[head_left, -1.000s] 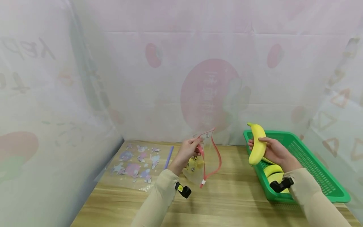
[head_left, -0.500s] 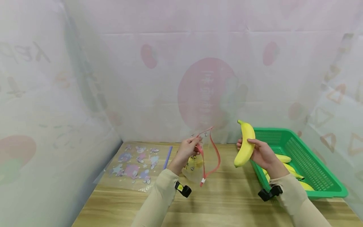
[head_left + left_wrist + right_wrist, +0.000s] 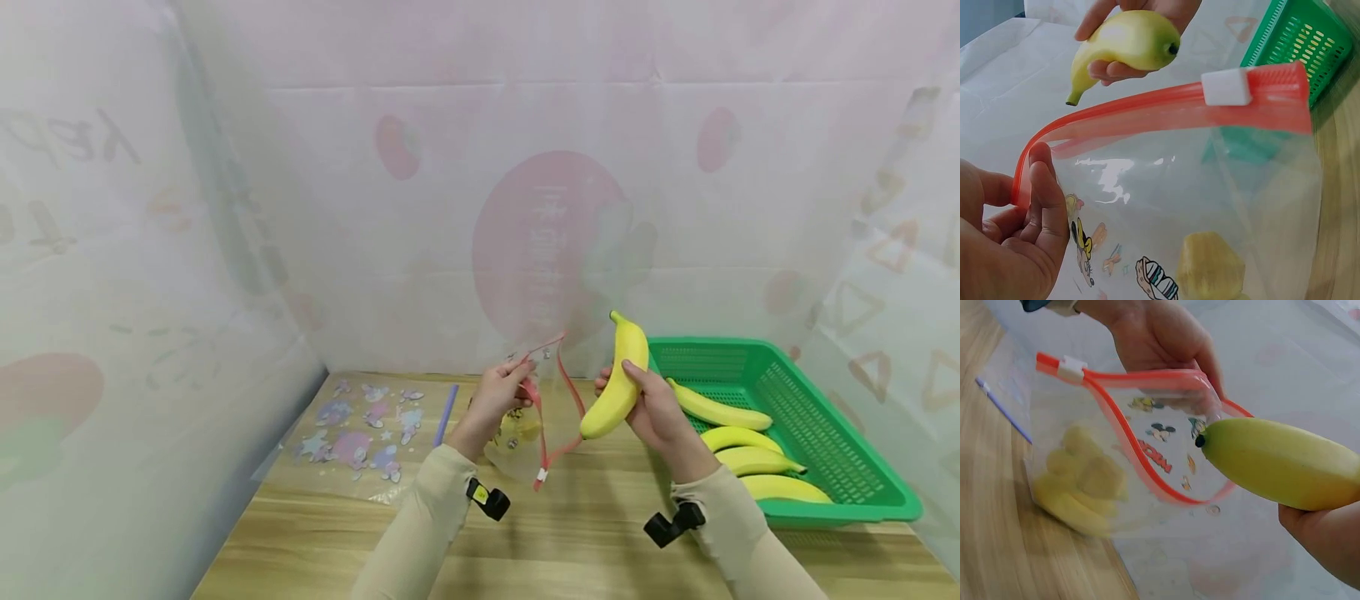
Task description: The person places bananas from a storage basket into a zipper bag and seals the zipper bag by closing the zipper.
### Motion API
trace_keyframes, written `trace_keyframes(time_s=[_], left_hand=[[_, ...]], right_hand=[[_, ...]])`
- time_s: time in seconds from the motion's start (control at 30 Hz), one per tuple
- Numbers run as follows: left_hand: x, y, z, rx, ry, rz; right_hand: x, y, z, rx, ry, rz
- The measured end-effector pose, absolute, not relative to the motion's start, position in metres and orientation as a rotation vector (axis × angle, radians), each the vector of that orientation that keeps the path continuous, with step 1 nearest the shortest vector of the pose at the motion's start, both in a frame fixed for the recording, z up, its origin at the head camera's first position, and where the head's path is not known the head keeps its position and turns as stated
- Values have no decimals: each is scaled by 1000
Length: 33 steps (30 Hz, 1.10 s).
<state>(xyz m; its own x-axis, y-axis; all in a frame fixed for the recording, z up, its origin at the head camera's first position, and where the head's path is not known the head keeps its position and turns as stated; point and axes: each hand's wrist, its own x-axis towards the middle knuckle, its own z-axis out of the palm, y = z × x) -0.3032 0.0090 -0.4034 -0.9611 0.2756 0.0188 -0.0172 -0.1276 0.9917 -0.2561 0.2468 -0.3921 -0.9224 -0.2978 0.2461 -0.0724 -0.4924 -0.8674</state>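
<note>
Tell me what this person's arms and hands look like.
The left sleeve and right sleeve are long and pale beige. A small black device with a yellow label sits near the left cuff; a similar black unit, no label visible, sits near the right. The left hand and right hand are ungloved.

1. Basket [image 3: 873, 511]: one.
2. Bananas [image 3: 742, 439] in the basket: four visible.
3. Held banana [image 3: 618, 387], left of the basket: one.
4. Red-zip bag [image 3: 1210, 181] and purple-zip bag [image 3: 360, 437], left of the basket: two.
5. Left hand [image 3: 495, 404] and right hand [image 3: 658, 410], left of the basket: two.
6. Yellow things [image 3: 1082, 481] inside the red-zip bag: number unclear.
</note>
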Motion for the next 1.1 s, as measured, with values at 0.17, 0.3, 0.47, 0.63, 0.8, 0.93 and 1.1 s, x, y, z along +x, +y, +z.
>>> trace_keyframes(time_s=[0.17,0.3,0.47,0.63,0.8,0.93,1.1], left_hand=[[-303,11,-404,272,1943,2195],[-303,12,-403,245,1944,2186],[-306,13,-402,224,1969,2170],[-305,13,-399,231,1968,2174],[-303,13,-399,251,1945,2199],[-302,14,-399,266,1946,2215],[-303,14,-398,271,1966,2223]], right_hand=[[-256,233,-396,-539,1438,-2619],[-256,222,-398,-534,1448,-2647],[-256,207,-400,-523,1567,-2663],[-256,195,-403,-480,1653,-2686],[-258,189,-407,-447,1666,-2722],[-258,185,-413,-419,1718,-2719],[-261,180,-422,-440,1831,-2678]])
